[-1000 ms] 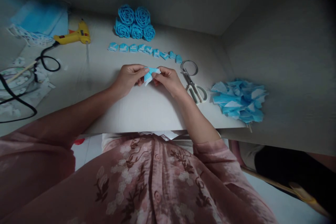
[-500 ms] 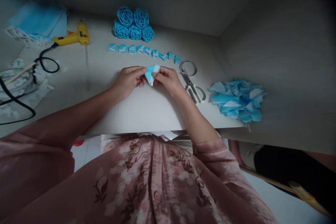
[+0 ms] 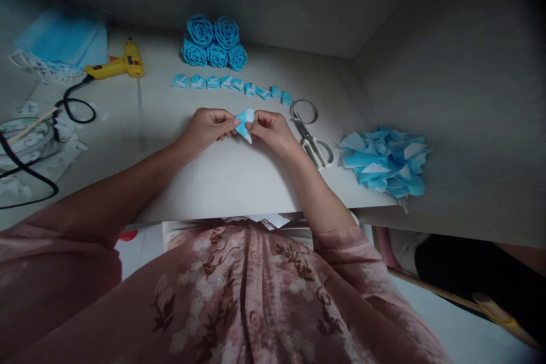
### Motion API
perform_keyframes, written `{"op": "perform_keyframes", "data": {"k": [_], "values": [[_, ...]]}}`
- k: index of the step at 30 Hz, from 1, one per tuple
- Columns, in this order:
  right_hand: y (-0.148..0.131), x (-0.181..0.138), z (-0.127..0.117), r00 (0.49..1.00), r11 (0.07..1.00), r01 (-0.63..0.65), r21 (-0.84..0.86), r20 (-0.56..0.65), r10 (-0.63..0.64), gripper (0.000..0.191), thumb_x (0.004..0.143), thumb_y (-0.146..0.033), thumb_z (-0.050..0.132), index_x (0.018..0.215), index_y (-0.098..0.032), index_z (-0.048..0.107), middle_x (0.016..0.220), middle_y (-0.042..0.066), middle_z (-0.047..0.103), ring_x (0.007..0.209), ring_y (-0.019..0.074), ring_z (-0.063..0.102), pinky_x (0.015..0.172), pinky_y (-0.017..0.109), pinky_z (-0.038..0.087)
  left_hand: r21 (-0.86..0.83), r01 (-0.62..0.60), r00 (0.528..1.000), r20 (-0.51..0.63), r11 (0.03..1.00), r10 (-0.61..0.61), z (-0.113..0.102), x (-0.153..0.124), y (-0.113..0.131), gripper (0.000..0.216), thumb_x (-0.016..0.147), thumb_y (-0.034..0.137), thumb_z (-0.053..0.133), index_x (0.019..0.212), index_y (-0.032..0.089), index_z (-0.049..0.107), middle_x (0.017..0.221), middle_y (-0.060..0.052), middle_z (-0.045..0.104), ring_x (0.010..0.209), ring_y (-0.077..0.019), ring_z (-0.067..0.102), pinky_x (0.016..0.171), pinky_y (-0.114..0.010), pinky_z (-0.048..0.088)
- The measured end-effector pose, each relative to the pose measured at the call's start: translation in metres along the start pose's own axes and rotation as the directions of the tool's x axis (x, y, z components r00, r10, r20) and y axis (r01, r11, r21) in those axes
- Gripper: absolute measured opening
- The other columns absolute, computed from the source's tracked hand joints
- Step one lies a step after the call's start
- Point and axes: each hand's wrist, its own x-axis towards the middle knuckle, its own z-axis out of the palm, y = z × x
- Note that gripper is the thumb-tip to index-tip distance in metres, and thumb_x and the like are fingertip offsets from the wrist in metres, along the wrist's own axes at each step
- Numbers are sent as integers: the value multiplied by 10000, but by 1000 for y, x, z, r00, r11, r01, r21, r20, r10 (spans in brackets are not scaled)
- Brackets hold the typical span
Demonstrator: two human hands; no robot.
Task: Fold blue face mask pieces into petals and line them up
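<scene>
My left hand (image 3: 207,127) and my right hand (image 3: 273,129) meet over the middle of the white table (image 3: 222,176). Both pinch one small blue-and-white folded piece (image 3: 246,123) between their fingertips, its point hanging downward. Just beyond the hands lies a row of several similar folded blue pieces (image 3: 232,84). Behind that row sits a cluster of blue rolled roses (image 3: 214,42). Scissors (image 3: 310,135) lie close to the right of my right hand.
A heap of cut blue and white squares (image 3: 386,160) lies at the right near the table's front edge. A yellow glue gun (image 3: 116,65) with a black cord (image 3: 63,107) lies at the back left, by blue masks (image 3: 62,41) and white scraps (image 3: 38,148).
The folded piece has been turned and pressed narrower between my fingertips, its point now down. Both hands stayed in place; the view shifted slightly.
</scene>
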Motion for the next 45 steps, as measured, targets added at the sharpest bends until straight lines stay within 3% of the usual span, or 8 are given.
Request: {"op": "perform_keyframes", "data": {"k": [7, 12, 18, 23, 29, 36, 41, 45], "values": [[-3, -1, 0, 1000, 1000, 21, 16, -1, -21, 499, 839, -582, 802, 663, -220, 508, 629, -55, 523, 641, 106, 431, 659, 281, 330, -16, 28, 998, 60, 999, -27, 0, 0, -3, 228, 783, 336, 827, 704, 148, 726, 595, -11, 667, 502, -74, 520, 485, -200, 389], [-7, -2, 3, 1000, 994, 13, 109, -15, -12, 570, 852, -705, 762, 663, -209, 554, 626, -41, 537, 641, 111, 475, 673, 284, 379, -17, 34, 998, 60, 999, -33, 1, 0, -5, 257, 796, 346, 830, 691, 149, 702, 618, -18, 678, 510, -71, 523, 492, -203, 387], [0, 0, 6, 999, 992, 34, 119, -32, -31, 659, 692, -764, 876, 667, -216, 511, 619, -74, 459, 606, 86, 401, 604, 267, 304, 1, 37, 997, 73, 999, -37, 6, -3, -5, 288, 782, 346, 847, 660, 154, 670, 601, -3, 651, 509, -66, 515, 499, -199, 381], [-2, -1, 4, 999, 990, 31, 136, -39, -26, 644, 832, -799, 736, 654, -211, 541, 625, -42, 514, 618, 102, 458, 630, 276, 365, -19, 25, 999, 37, 1000, -24, 6, -3, -4, 278, 788, 341, 836, 672, 152, 668, 617, -5, 659, 508, -62, 506, 493, -197, 373], [-1, 0, 5, 1000, 991, 26, 132, -3, -26, 631, 722, -769, 848, 707, -207, 561, 620, -60, 526, 612, 93, 432, 607, 259, 325, -24, 25, 999, 37, 999, -24, 6, -3, -2, 288, 835, 362, 812, 693, 154, 672, 609, -4, 648, 508, -67, 511, 500, -202, 390], [4, 1, 4, 998, 994, 66, 82, -14, -65, 574, 854, -748, 754, 754, -207, 591, 667, -45, 533, 637, 104, 465, 629, 264, 404, -39, 55, 996, 74, 998, -52, 3, -1, -4, 254, 791, 317, 833, 679, 149, 678, 601, -4, 653, 504, -66, 520, 494, -199, 379], [10, 3, -7, 969, 972, 213, -99, -102, -223, 535, 958, -706, 638, 1226, -246, 693, 1155, 62, 739, 1051, 197, 676, 882, 330, 582, -195, 128, 991, 51, 972, -121, 1, 1, 0, 249, 789, 293, 805, 662, 161, 636, 595, -1, 637, 486, -68, 531, 492, -207, 380], [8, 1, -13, 936, 887, 334, -319, 0, -353, 423, 992, -540, 653, 1337, -297, 686, 1540, 86, 621, 1447, 271, 547, 1121, 453, 541, -329, 163, 987, 44, 930, -158, 1, 1, 6, 241, 770, 278, 809, 679, 173, 612, 590, 5, 612, 495, -76, 530, 493, -212, 387]]}}
